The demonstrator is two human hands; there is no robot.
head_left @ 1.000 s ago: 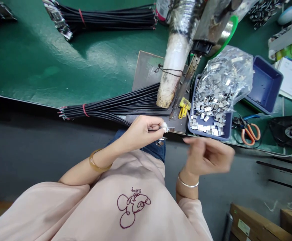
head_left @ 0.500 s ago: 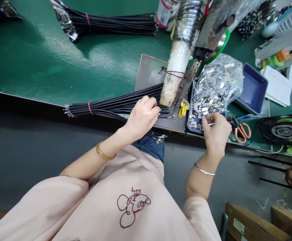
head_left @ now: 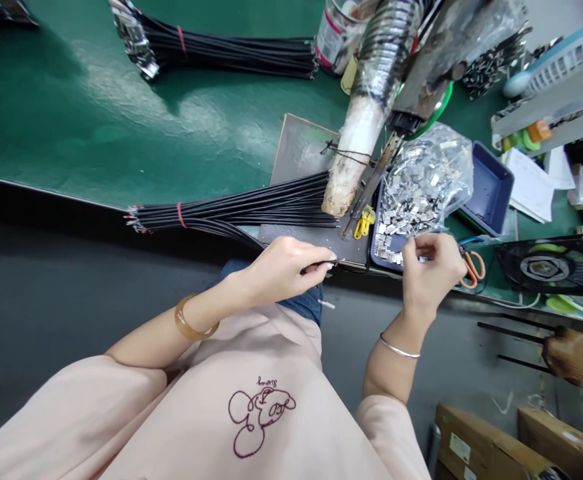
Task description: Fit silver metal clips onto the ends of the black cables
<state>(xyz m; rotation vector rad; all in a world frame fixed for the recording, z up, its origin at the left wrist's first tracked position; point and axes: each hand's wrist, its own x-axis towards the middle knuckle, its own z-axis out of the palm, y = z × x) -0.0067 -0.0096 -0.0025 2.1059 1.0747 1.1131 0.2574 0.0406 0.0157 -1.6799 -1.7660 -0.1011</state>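
Observation:
My left hand [head_left: 296, 267] pinches a black cable [head_left: 316, 264] near its end, just past the table's front edge. Behind it lies a bundle of black cables [head_left: 221, 207] tied with a red band, its free ends fanned over a grey board [head_left: 296, 143]. My right hand [head_left: 431, 270] is closed in a pinch at the front of a blue tray [head_left: 373, 243]. Whatever its fingertips hold is hidden. Small metal connectors [head_left: 411, 193] fill much of that tray, some spilling from a clear plastic bag.
Above the board hang a plastic-wrapped duct [head_left: 354, 140] and a soldering iron [head_left: 376, 177]. A yellow clip-like piece [head_left: 364, 223], orange-handled pliers [head_left: 473, 269], a fan [head_left: 551, 265] and a second blue tray [head_left: 486, 190] are nearby. Another cable bundle [head_left: 241, 53] lies at the back.
My left hand has come off the bundle toward me and right, with one cable in its fingers. My right hand has drawn slightly back from the connectors. The view has shifted a little.

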